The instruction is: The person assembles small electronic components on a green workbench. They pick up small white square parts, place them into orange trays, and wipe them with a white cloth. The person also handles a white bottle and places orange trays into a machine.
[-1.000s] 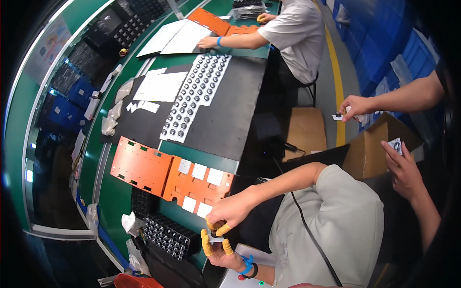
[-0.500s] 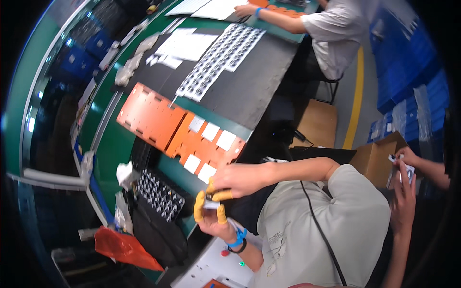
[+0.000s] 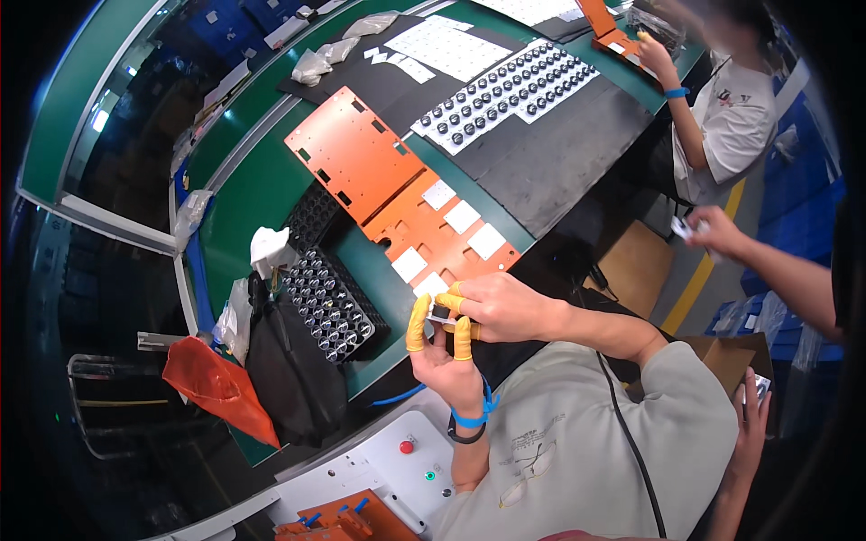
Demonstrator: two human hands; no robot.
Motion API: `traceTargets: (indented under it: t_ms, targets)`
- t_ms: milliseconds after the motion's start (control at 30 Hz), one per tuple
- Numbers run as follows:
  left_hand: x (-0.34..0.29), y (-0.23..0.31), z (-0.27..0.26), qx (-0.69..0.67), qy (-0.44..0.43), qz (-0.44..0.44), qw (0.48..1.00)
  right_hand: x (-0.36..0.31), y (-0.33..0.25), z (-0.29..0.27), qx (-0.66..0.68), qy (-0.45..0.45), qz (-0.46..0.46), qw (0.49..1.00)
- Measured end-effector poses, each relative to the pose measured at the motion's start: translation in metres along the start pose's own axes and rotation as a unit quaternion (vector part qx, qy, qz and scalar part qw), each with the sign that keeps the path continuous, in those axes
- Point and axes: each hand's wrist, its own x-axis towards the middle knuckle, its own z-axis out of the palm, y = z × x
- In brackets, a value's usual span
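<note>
Fingers of your left hand [image 3: 440,356] and right hand [image 3: 494,305] pinch one small grey part [image 3: 439,316] between them, just below the orange plate [image 3: 442,233], so you're likely mid-preparation, and seating it next needs careful alignment.

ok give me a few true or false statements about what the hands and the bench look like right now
1. Both hands meet on a small white part. True: the left hand and right hand pinch it between them.
2. The fingertips wear blue cots. False: the finger cots are yellow-orange.
3. Orange plates lie on the green bench. True.
4. The black tray of small round parts sits to the right of the hands. False: it lies to their left.
5. The left wrist is bare. False: it wears a blue wristband.
</note>
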Motion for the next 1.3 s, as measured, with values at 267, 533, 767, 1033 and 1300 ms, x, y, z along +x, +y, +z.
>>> traceTargets:
  t_ms: [267, 533, 767, 1033, 1300]
  targets:
    - [0.001, 0.004, 0.010, 0.103, -0.063, -0.003, 0.993, -0.001, 0.004, 0.010, 0.084, 0.126, 0.053, 0.987]
    - [0.028, -0.016, -0.013, 0.076, -0.024, -0.048, 0.996, 0.010, 0.013, 0.000, 0.125, 0.177, 0.021, 0.976]
    - [0.038, -0.032, -0.034, 0.002, -0.094, -0.130, 0.987, 0.008, 0.032, 0.003, 0.178, 0.065, 0.005, 0.982]
    - [0.055, -0.029, -0.032, 0.064, -0.105, -0.203, 0.972, 0.007, 0.042, 0.015, 0.225, -0.004, 0.084, 0.971]
    - [0.100, -0.008, -0.007, 0.428, -0.020, -0.007, 0.903, 0.004, 0.051, 0.001, 0.205, 0.101, 0.128, 0.965]
